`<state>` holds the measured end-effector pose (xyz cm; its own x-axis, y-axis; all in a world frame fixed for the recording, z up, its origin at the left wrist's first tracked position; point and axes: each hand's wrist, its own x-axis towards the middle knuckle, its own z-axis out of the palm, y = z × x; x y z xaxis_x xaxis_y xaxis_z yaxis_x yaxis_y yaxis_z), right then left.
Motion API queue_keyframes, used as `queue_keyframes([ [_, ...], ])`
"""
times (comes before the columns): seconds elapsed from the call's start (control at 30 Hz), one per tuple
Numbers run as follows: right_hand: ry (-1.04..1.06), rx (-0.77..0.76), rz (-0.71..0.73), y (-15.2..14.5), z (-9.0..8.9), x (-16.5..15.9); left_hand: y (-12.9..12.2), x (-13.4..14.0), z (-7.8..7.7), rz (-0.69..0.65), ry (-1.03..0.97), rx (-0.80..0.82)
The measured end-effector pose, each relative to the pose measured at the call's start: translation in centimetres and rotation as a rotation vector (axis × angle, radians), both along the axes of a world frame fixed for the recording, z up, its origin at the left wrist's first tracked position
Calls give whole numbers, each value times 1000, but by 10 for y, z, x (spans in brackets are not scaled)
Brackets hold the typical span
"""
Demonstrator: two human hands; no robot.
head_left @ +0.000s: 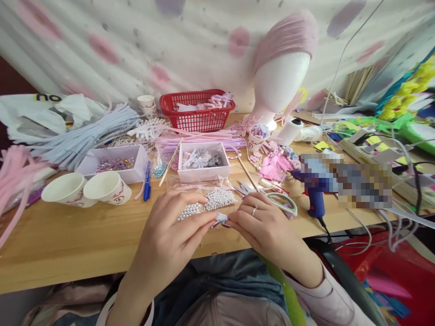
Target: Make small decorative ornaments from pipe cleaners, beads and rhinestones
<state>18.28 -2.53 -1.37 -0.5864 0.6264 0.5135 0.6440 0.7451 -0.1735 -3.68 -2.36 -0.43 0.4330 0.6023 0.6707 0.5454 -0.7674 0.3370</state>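
Note:
Close to the table's front edge, my left hand (180,222) and my right hand (258,219) meet, fingertips pinched on one small pale lavender pipe-cleaner piece (222,218). Its exact shape is partly covered by my fingers. Just behind them lies a clear bag of silvery pearl beads (220,199), its left part behind my left fingers. Scissors with pale green handles (282,203) rest beyond my right hand, their blades partly hidden by it. A white box (204,174) holding white and grey pieces stands behind the beads.
Two paper cups (108,188), a blue pen (147,182) and a lilac box of gems (136,165) stand left. Pale blue pipe cleaners (88,133) and a red basket (195,115) are behind. On the right are a glue gun (316,199), cords and a foam head (280,81).

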Motion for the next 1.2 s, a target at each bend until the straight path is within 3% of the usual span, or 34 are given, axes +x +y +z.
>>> queue_keyframes([
  [0.33, -237, -3, 63, 8, 8, 2, 8, 0, 5, -86, 193, -63],
  [0.9, -242, -46, 93, 10, 6, 7, 11, 8, 2, -133, 276, -88],
  [1.07, -228, -48, 81, 12, 6, 7, 12, 4, 3, -115, 173, -149],
  [1.2, -80, -148, 65, 11, 5, 8, 11, -9, 2, 13, -16, -166],
])
